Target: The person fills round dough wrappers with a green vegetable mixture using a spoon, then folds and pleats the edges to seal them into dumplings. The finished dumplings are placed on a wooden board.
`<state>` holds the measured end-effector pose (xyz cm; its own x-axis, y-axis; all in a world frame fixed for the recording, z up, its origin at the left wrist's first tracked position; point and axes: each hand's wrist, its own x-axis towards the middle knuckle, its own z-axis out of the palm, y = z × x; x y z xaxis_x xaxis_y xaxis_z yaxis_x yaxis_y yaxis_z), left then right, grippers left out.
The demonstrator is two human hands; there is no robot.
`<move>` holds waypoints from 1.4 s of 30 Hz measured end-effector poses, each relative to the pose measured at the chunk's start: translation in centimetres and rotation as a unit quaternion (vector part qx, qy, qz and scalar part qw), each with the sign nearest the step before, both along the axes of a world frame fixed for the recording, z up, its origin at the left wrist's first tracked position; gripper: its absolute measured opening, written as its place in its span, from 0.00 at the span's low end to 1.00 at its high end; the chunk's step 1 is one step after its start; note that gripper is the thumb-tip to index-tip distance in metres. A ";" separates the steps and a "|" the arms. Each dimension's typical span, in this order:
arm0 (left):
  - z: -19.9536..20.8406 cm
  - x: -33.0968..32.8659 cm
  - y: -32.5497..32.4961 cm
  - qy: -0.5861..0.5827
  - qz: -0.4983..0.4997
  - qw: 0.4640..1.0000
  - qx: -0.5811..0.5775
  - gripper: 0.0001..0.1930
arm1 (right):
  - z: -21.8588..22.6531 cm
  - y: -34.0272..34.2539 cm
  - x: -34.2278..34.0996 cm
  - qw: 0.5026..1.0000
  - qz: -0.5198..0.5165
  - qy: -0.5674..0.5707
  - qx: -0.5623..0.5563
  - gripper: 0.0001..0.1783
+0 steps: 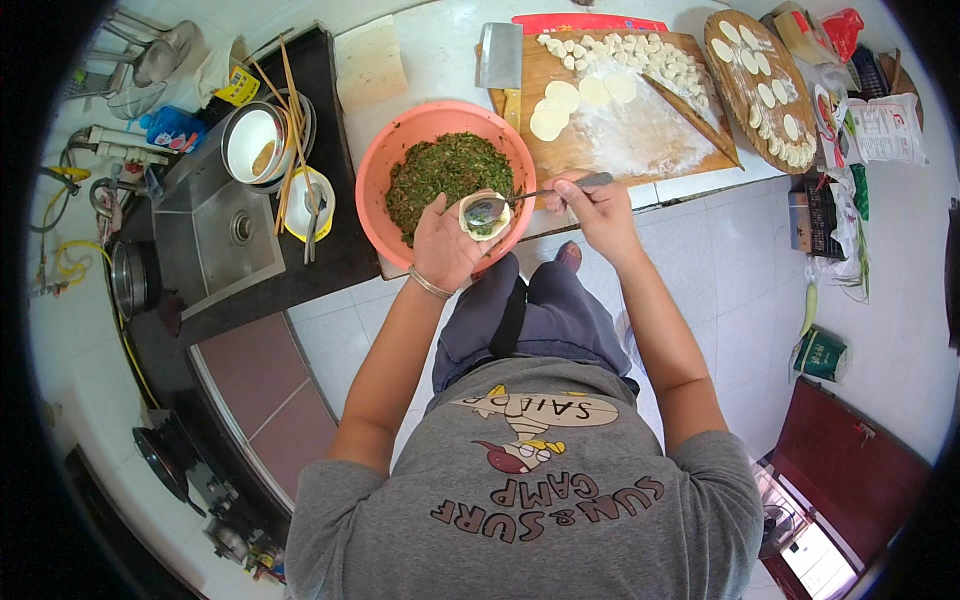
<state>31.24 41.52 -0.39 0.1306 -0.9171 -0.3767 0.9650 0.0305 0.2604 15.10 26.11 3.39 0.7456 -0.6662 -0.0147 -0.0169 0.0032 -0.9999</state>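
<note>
A round dumpling wrapper lies in my left hand, cupped at the near rim of a pink basin. Chopped green filling fills much of that basin. My right hand grips the dark handle of a metal spoon, whose bowl rests at the wrapper over some green filling. Flat wrappers lie on the floured wooden board to the right, beside many small dough pieces and a rolling pin.
A cleaver lies at the board's left edge. Farther right, a round woven tray bears wrappers and a row of filled dumplings. On the left are a steel sink, a white bowl, a yellow-white dish and long chopsticks.
</note>
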 end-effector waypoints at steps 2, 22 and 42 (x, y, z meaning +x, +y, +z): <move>0.0 0.1 0.1 0.003 0.003 1.000 0.007 0.31 | -0.3 -0.2 0.0 1.000 -0.013 0.008 0.002 0.12; 5.6 -2.0 -2.6 0.029 -0.082 0.994 -0.059 0.33 | -8.3 2.0 -4.3 0.939 -0.092 0.233 0.235 0.12; 10.4 -22.0 -14.8 -0.131 -0.246 0.957 -0.075 0.31 | 8.7 -7.3 -23.4 0.883 -0.046 0.026 -0.467 0.08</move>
